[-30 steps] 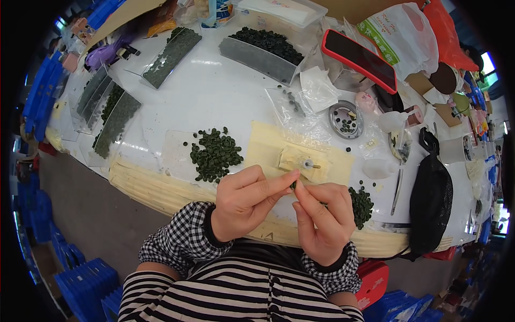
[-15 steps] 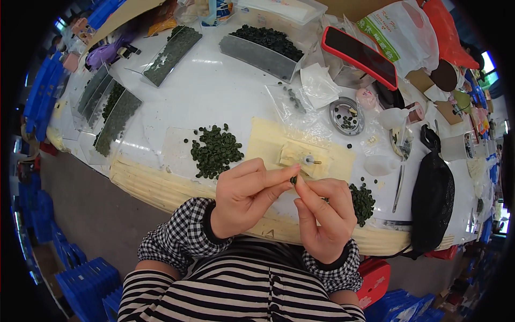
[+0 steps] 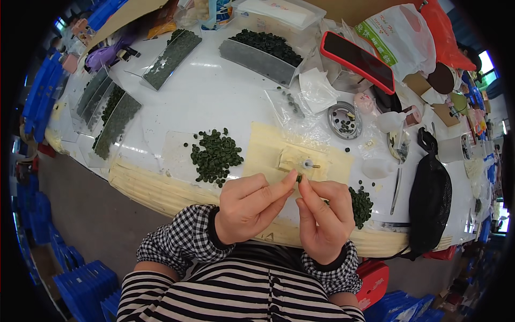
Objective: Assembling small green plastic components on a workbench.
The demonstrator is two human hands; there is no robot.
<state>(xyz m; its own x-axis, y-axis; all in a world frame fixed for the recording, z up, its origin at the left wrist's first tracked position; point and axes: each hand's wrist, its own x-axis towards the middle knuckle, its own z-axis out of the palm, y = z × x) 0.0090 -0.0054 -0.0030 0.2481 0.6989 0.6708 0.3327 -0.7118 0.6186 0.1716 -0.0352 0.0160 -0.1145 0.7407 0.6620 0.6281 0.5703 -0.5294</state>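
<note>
Between the fingertips of both hands is a small dark green disc (image 3: pixel 299 178); most of it is covered by the fingers. My left hand (image 3: pixel 251 206) pinches it from the left with thumb and forefinger. From the other side my right hand (image 3: pixel 326 214) closes its forefinger and thumb near it. Just beyond the fingertips stands a cream-coloured block (image 3: pixel 292 159) with a small metal pin, on a yellow sheet (image 3: pixel 257 145). A heap of green discs (image 3: pixel 214 155) lies left of my hands, and a smaller pile of discs (image 3: pixel 361 206) sits beside my right hand.
Clear trays of discs stand at the back (image 3: pixel 260 59) and far left (image 3: pixel 118 123). To the right are a round dish (image 3: pixel 344 119), tweezers (image 3: pixel 396 190) and a black mesh pouch (image 3: pixel 431 198). A red-cased phone (image 3: pixel 357 61) leans behind. A padded edge (image 3: pixel 155 190) borders the table.
The pinched fingertips and the disc have shifted slightly to the right. Both hands keep nearly the same pose, and the whole view has moved a little.
</note>
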